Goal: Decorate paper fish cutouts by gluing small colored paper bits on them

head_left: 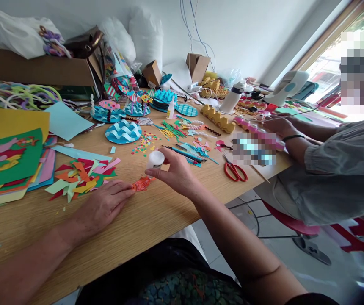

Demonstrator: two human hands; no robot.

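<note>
Left hand (101, 205): nearly flat, fingertips on the orange cutout (142, 184)
Right hand (177, 171): curled, thumb and fingers around the white bottle (155, 161), tilted above the cutout
Beside left hand: colored paper scraps (82, 178)
Right: red-handled scissors (235, 171) on the table (156, 216)

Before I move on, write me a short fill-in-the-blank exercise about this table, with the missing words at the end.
1. The right hand holds a small container whose colour is ____.
2. Of the two hands, the one touching the small orange piece is the ____.
3. The handles of the scissors are ____.
4. The pile of paper scraps lies nearer the left hand than the ____.

Missing words: white; left; red; right.
</note>
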